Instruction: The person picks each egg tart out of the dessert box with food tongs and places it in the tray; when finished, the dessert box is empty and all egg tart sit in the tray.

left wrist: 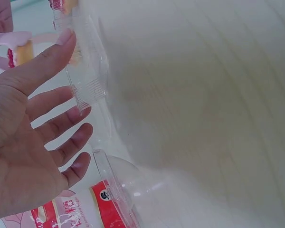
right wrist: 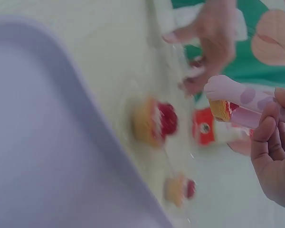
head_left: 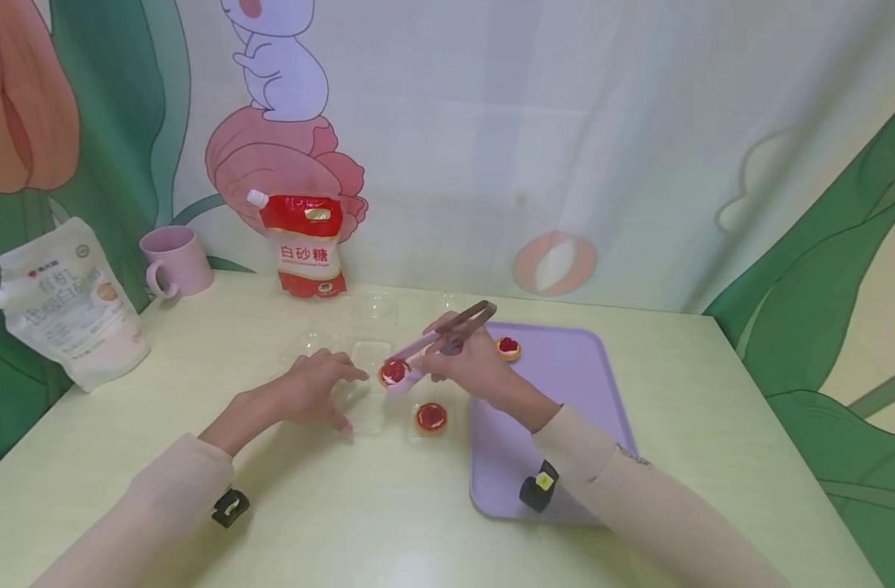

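Observation:
My right hand (head_left: 465,363) grips a pair of tongs (right wrist: 240,97) with pale pink paw-shaped tips. Between those tips is a small berry tart (head_left: 394,372), held above the clear plastic boxes (head_left: 370,415). My left hand (head_left: 315,388) is beside the boxes, its thumb and fingers spread apart; in the left wrist view its fingers (left wrist: 66,126) are next to a ribbed clear box (left wrist: 88,85), and contact is hard to tell. Another tart (head_left: 431,417) sits in a clear box nearer me. A further berry tart (head_left: 508,349) lies on the purple tray (head_left: 550,425).
More clear plastic pieces (head_left: 375,307) stand toward the back. A red and white sugar pouch (head_left: 311,245) is against the curtain, with a pink mug (head_left: 177,261) to its left. At the far left leans a white spouted pouch (head_left: 73,302).

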A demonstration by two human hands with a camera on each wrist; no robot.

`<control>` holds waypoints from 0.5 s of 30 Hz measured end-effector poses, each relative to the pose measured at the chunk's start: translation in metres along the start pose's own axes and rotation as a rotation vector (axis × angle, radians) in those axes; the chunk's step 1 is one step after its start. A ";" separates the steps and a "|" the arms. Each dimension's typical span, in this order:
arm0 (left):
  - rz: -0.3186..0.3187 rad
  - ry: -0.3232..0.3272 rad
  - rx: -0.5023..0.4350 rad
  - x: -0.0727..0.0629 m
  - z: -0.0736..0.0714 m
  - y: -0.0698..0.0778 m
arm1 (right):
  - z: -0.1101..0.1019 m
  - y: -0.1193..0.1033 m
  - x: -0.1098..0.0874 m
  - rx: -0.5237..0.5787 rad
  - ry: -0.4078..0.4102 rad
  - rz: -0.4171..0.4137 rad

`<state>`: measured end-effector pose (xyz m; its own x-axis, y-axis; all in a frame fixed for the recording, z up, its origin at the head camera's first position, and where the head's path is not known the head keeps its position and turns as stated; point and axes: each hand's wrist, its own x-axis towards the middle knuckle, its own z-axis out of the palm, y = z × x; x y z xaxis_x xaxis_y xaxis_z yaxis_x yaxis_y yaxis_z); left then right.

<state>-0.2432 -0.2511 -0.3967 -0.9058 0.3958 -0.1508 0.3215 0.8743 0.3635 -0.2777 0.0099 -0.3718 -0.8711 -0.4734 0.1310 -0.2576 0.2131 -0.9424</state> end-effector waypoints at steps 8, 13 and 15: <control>-0.020 -0.020 -0.003 -0.001 0.001 0.002 | -0.057 0.003 -0.010 -0.043 0.165 0.036; -0.023 -0.019 0.004 -0.002 -0.001 0.003 | -0.096 0.019 -0.017 -0.128 0.245 0.032; -0.020 -0.016 0.006 -0.002 -0.001 0.002 | -0.110 0.028 -0.019 -0.152 0.269 0.038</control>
<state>-0.2410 -0.2501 -0.3943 -0.9074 0.3831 -0.1730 0.3055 0.8837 0.3546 -0.3145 0.1183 -0.3667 -0.9556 -0.2237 0.1920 -0.2642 0.3612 -0.8943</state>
